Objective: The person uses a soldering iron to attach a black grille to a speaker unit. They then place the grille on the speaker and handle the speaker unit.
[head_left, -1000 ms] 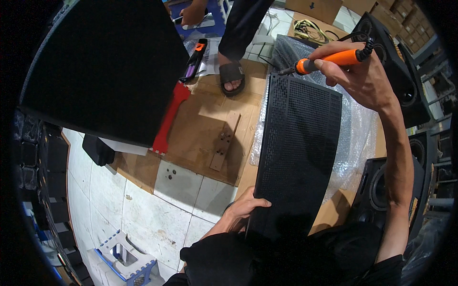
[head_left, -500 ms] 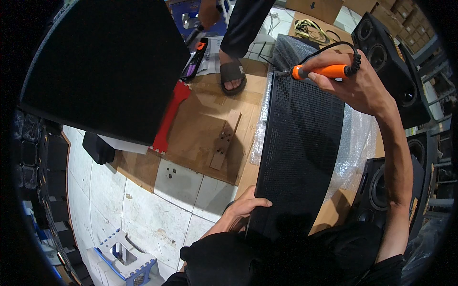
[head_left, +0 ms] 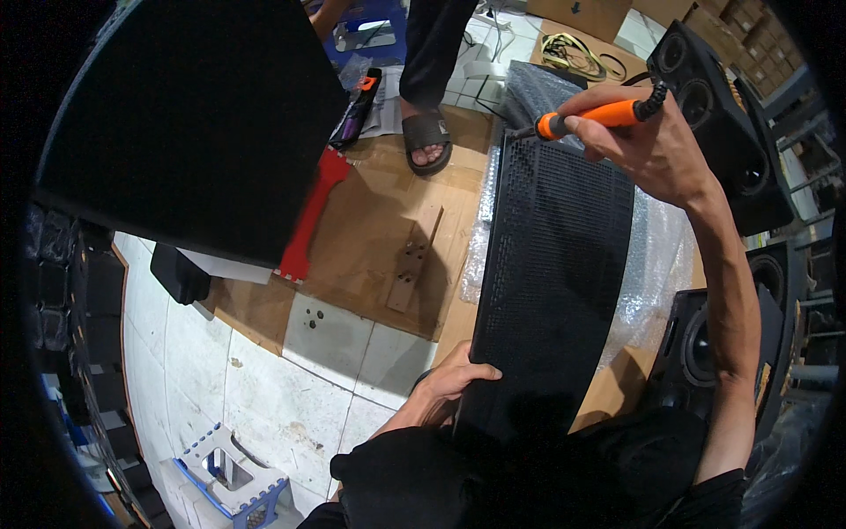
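The left hand (head_left: 445, 388) is gripping the black perforated speaker grille (head_left: 551, 282); the right hand's (head_left: 656, 145) fingers are wrapping an orange-handled tool (head_left: 590, 117) beside brown cardboard boxes (head_left: 582, 13).

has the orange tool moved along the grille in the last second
Yes. The orange tool in the right hand dropped closer to the black grille's far edge.

Floor beneath me: pale tiles (head_left: 264, 388), with brown cardboard sheets (head_left: 370, 238) laid over them. Landmark is the small wooden block (head_left: 412, 269) with drilled holes, lying on the cardboard. Left of the block lies a red flat piece (head_left: 310, 220). Beyond the block a sandalled foot (head_left: 427, 145) of another person stands on the cardboard. Right of the block, bubble wrap (head_left: 656, 264) covers the floor. Nearer me and left, a blue-and-white step stool (head_left: 231, 472) stands on the tiles.
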`<move>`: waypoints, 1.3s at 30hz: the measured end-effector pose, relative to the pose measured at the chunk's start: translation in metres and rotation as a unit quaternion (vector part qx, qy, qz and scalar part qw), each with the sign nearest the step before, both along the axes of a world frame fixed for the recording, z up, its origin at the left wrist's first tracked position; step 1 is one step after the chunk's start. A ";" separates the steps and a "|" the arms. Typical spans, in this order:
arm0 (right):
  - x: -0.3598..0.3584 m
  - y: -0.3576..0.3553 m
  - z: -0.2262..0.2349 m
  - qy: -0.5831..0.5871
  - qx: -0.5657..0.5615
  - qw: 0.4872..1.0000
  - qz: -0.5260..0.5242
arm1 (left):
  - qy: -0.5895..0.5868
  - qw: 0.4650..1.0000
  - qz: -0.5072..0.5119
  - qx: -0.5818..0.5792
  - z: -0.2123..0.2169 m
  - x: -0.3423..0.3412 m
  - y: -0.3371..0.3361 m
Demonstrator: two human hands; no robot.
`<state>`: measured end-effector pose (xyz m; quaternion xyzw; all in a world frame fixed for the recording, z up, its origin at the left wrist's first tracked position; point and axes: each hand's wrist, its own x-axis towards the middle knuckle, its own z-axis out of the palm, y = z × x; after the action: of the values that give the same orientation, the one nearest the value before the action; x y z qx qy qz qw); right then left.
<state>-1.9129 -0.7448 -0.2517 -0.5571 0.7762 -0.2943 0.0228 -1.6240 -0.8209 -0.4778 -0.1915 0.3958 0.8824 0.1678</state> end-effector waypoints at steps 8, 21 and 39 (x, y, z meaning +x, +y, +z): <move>0.004 -0.001 0.002 0.013 -0.004 1.000 -0.010 | 0.008 1.000 -0.013 -0.001 -0.002 -0.001 0.000; 0.000 -0.002 0.000 -0.057 -0.043 0.997 0.003 | -0.008 1.000 -0.009 -0.005 -0.001 -0.001 0.000; -0.045 0.106 0.018 -0.017 -0.100 0.984 -0.149 | -0.020 0.981 0.180 0.068 -0.003 0.026 -0.005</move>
<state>-1.9581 -0.6386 -0.2338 -0.4300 0.8164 -0.3801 -0.0639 -1.5981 -0.8263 -0.4811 -0.2653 0.2900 0.9192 0.0263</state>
